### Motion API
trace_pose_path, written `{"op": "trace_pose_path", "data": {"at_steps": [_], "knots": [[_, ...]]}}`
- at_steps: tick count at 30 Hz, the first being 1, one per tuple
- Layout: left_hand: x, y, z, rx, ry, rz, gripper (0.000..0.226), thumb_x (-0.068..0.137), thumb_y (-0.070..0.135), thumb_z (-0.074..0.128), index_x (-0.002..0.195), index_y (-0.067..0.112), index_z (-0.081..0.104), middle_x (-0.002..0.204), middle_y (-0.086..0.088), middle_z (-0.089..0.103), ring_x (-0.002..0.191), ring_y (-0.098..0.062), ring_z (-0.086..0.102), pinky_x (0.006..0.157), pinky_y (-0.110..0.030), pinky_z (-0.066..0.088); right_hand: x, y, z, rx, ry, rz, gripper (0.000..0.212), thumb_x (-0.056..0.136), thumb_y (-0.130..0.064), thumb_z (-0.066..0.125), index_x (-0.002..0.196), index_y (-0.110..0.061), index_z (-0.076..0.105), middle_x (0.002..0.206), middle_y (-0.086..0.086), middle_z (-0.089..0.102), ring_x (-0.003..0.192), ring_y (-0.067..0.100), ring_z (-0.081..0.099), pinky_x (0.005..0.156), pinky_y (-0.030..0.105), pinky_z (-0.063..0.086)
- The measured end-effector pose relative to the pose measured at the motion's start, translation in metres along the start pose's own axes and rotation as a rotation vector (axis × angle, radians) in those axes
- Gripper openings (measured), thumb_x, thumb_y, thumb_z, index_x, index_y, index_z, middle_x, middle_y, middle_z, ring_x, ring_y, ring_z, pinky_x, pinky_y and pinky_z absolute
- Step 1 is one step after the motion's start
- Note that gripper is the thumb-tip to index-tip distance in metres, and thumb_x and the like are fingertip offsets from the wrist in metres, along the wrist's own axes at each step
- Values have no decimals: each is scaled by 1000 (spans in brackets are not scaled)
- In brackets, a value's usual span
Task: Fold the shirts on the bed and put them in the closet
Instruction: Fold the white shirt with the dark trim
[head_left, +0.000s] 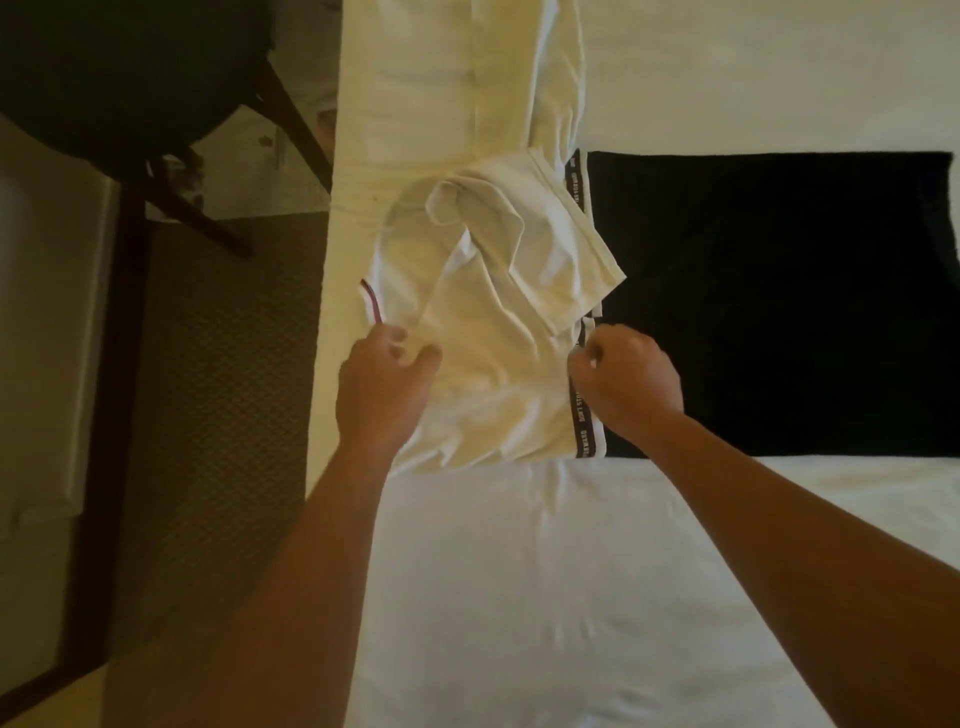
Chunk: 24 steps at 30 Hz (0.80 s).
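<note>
Two hands are engaged on one white shirt (488, 322), which lies crumpled and partly folded near the left edge of the bed (545, 597). The left hand (382, 387) has its fingers curled onto the shirt's left side, just below a short red-and-dark striped trim (371, 301). The right hand (626, 379) pinches the shirt's right edge, where a black band with white lettering (576, 415) runs along the fabric. The hands are well apart, one at each side of the garment.

A black shirt (769, 306) lies flat on the bed, directly right of the white one; the white shirt's right edge overlaps it. A cream-coloured cloth (467, 78) stretches away along the bed beyond the white shirt; its nature cannot be determined.

Left of the bed, a dark chair (119, 104) stands on patterned carpet (218, 364).
</note>
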<state>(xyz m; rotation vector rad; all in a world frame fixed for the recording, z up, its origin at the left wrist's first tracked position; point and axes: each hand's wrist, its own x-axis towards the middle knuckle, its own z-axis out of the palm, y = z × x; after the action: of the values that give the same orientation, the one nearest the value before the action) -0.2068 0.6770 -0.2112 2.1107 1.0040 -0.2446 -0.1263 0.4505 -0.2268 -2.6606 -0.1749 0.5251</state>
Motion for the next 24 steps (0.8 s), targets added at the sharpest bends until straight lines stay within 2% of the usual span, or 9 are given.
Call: {"op": "trace_pose_path", "data": {"at_steps": [3, 6, 10, 13, 15, 17, 20, 22, 24], "knots": [[-26, -27, 6, 202, 125, 18, 46, 90, 45, 64, 127, 19, 60, 115, -7, 61, 107, -30, 57, 89, -41, 47, 16, -29, 10, 53, 22, -117, 21, 97, -30, 54, 83, -15, 59, 70, -3, 56, 59, 20, 58, 61, 38, 56], [-44, -45, 6, 230, 162, -7, 36, 91, 44, 64, 118, 20, 62, 107, -6, 59, 102, -30, 56, 82, -39, 41, 32, -57, 21, 68, -63, -211, 16, 99, -25, 52, 101, -15, 64, 77, -1, 64, 68, 21, 63, 70, 44, 58], [-61, -70, 10, 156, 166, -38, 35, 91, 44, 66, 118, 21, 63, 106, 0, 65, 100, -29, 57, 83, -40, 39, 48, -95, 33, -10, -265, -332, 37, 100, -19, 44, 134, -27, 56, 89, -1, 61, 82, 25, 62, 74, 36, 53], [-65, -82, 8, 145, 141, -52, 38, 92, 45, 65, 124, 24, 64, 112, 5, 69, 107, -27, 57, 88, -38, 29, 56, -116, 41, -204, -401, -438, 49, 101, -21, 44, 147, -37, 40, 104, 2, 61, 88, 27, 62, 80, 41, 55], [-66, -89, 7, 152, 130, -32, 36, 92, 45, 65, 122, 25, 66, 106, 7, 68, 105, -25, 57, 83, -34, 19, 62, -122, 46, -336, -421, -472, 45, 101, -26, 45, 145, -35, 39, 105, 6, 61, 93, 31, 62, 83, 43, 54], [-62, -94, 5, 156, 137, -2, 29, 93, 44, 65, 115, 26, 68, 94, 8, 68, 100, -24, 59, 80, -32, 15, 68, -125, 49, -421, -359, -520, 28, 101, -27, 43, 129, -26, 46, 92, 4, 56, 94, 35, 64, 80, 42, 50], [-55, -105, 4, -6, 149, -63, 24, 94, 41, 61, 107, 24, 70, 87, 6, 70, 92, -25, 66, 87, -35, 34, 79, -126, 51, -337, -220, -496, 9, 101, -19, 44, 102, -17, 52, 88, 6, 59, 89, 34, 62, 73, 39, 47], [-50, -108, 4, -173, 175, -114, 28, 89, 41, 55, 103, 22, 70, 83, 5, 69, 87, -29, 66, 89, -44, 48, 85, -123, 54, -185, -138, -427, 11, 99, -15, 47, 99, -15, 58, 99, 7, 64, 91, 29, 60, 74, 39, 48], [-48, -104, 6, -145, 165, -137, 27, 88, 38, 51, 101, 22, 68, 83, 4, 68, 87, -30, 65, 90, -46, 47, 88, -116, 57, -132, -123, -447, 14, 99, -11, 49, 102, -13, 62, 105, 8, 63, 97, 29, 59, 77, 37, 45]]}}
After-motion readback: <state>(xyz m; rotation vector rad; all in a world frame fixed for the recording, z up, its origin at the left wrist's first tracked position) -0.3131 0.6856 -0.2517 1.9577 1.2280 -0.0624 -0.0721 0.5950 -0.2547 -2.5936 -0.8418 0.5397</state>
